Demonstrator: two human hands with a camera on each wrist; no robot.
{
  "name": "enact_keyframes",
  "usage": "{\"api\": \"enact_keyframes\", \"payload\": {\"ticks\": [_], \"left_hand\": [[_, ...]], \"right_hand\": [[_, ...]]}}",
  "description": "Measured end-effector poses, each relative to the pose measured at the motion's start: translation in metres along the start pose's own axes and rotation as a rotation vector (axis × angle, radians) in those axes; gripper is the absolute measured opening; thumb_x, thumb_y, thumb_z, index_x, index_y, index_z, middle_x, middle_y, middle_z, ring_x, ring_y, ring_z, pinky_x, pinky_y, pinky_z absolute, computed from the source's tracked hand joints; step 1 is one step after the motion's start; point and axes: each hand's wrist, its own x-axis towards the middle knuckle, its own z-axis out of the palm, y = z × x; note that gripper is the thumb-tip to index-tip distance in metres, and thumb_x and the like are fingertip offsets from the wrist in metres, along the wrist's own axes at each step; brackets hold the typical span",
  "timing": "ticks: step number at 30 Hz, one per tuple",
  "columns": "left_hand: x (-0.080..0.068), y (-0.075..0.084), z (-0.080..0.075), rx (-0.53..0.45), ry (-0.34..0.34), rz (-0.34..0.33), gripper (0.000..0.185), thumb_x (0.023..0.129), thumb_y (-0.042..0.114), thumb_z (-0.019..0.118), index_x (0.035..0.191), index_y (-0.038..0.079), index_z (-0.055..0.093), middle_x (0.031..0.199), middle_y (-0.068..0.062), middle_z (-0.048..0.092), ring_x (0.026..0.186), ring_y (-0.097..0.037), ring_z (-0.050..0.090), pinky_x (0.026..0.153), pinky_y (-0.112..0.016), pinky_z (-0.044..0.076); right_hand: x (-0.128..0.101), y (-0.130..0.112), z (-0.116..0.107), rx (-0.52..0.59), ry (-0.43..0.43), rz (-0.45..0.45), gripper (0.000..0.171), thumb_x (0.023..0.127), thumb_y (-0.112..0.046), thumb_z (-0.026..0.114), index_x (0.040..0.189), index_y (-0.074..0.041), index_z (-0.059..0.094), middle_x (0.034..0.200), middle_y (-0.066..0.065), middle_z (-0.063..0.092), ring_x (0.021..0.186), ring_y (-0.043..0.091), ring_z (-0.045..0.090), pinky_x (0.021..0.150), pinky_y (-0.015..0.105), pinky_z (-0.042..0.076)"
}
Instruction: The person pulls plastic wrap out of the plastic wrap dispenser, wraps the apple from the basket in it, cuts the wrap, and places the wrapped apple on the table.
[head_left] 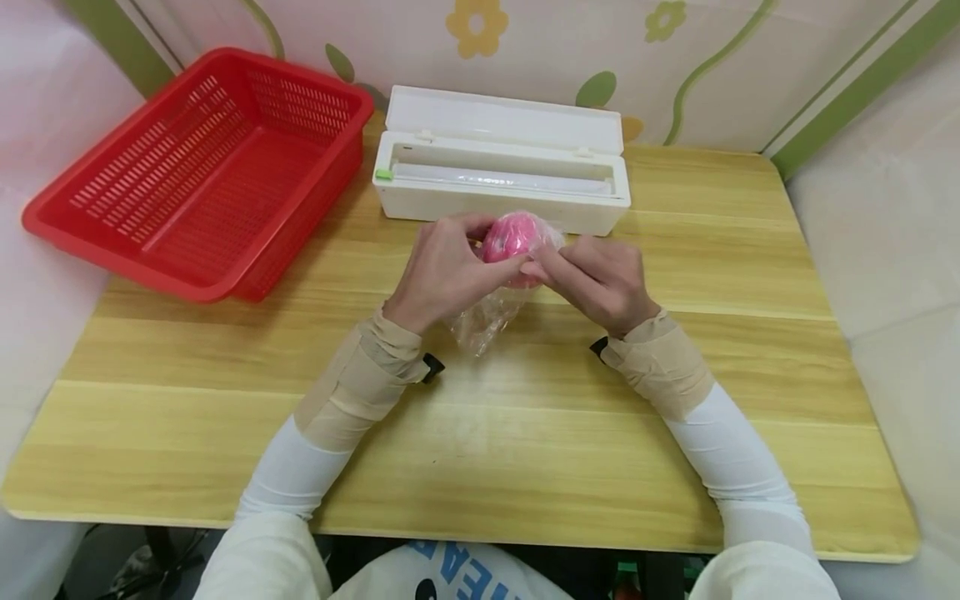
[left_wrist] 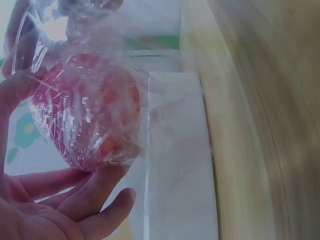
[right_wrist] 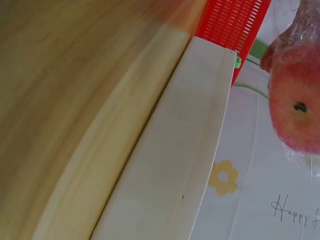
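Holding a film-wrapped apple (head_left: 512, 237) beside an open dispenser (head_left: 501, 163).

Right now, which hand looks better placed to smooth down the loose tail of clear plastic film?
Probably the right hand: the left hand cups the film-wrapped red apple, while the clear film tail hangs beneath.

wooden table (head_left: 675, 400), two things on it
red basket (head_left: 202, 167) far left, open white film dispenser (head_left: 502, 162) far centre.

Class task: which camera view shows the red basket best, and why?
The head view: the whole basket shows on the table's left rear corner. The right wrist view catches only a strip of its slotted wall. The left wrist view shows none.
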Motion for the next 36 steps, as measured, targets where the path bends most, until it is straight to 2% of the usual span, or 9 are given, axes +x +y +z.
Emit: {"api": "enact_keyframes", "payload": {"ticks": [8,11,17,21,24,28,32,36], "left_hand": [[-0.003,0.004,-0.006,0.005,-0.018,-0.032,0.058,0.088,0.037,0.086,0.132,0.004,0.069,0.123,-0.01,0.076,0.099,-0.02,0.072,0.086,-0.031,0.064],[-0.004,0.005,-0.009,0.014,-0.06,-0.045,0.061,0.087,0.04,0.086,0.134,0.004,0.068,0.122,-0.008,0.076,0.1,-0.019,0.072,0.085,-0.031,0.064],[-0.006,0.006,-0.019,-0.001,-0.197,-0.056,0.076,0.083,0.05,0.087,0.142,0.007,0.063,0.116,-0.002,0.073,0.1,-0.018,0.069,0.081,-0.029,0.064],[-0.005,0.006,-0.021,-0.008,-0.215,-0.082,0.073,0.087,0.047,0.085,0.144,0.007,0.061,0.118,-0.001,0.073,0.102,-0.019,0.069,0.081,-0.031,0.063],[-0.004,0.006,-0.019,0.016,-0.149,-0.11,0.068,0.089,0.046,0.082,0.142,0.008,0.064,0.116,-0.002,0.074,0.098,-0.019,0.068,0.078,-0.031,0.061],[-0.003,0.004,-0.015,0.058,-0.018,-0.094,0.065,0.088,0.046,0.083,0.138,0.008,0.067,0.113,-0.004,0.076,0.089,-0.018,0.065,0.072,-0.03,0.059],[0.0,0.001,-0.012,0.131,0.117,-0.024,0.062,0.087,0.045,0.085,0.133,0.006,0.07,0.109,-0.008,0.078,0.085,-0.019,0.065,0.072,-0.031,0.059],[0.0,-0.002,-0.008,0.245,0.248,0.066,0.055,0.089,0.045,0.083,0.12,0.0,0.073,0.104,-0.014,0.078,0.089,-0.025,0.07,0.078,-0.038,0.063]], "right_hand": [[-0.002,-0.002,0.005,0.028,-0.026,0.053,0.018,0.096,-0.015,0.078,0.101,0.003,0.079,0.07,0.01,0.06,0.056,0.021,0.047,0.046,0.036,0.044],[-0.002,-0.004,0.005,0.048,-0.038,0.064,0.02,0.097,-0.016,0.077,0.1,0.003,0.079,0.072,0.01,0.063,0.057,0.021,0.05,0.047,0.036,0.046],[-0.004,-0.004,0.004,0.057,-0.07,0.074,0.022,0.099,-0.018,0.075,0.104,0.002,0.079,0.074,0.011,0.065,0.057,0.02,0.053,0.047,0.036,0.05],[-0.006,0.0,0.002,0.008,-0.109,0.122,0.029,0.103,-0.026,0.07,0.105,0.001,0.078,0.075,0.012,0.064,0.059,0.022,0.057,0.049,0.038,0.054],[-0.007,0.001,0.002,-0.051,-0.152,0.157,0.039,0.108,-0.035,0.061,0.109,0.0,0.078,0.076,0.013,0.065,0.06,0.022,0.059,0.046,0.037,0.052],[-0.005,-0.001,0.005,-0.146,-0.23,0.187,0.056,0.112,-0.049,0.045,0.119,-0.002,0.077,0.08,0.014,0.067,0.054,0.022,0.054,0.04,0.035,0.044],[0.001,-0.01,0.005,-0.237,-0.372,0.23,0.073,0.111,-0.061,0.031,0.133,-0.004,0.071,0.09,0.016,0.068,0.048,0.019,0.04,0.038,0.032,0.033],[0.009,-0.023,0.006,-0.264,-0.533,0.302,0.087,0.109,-0.069,0.02,0.145,-0.002,0.062,0.117,0.019,0.075,0.047,0.017,0.038,0.039,0.03,0.03]]}}
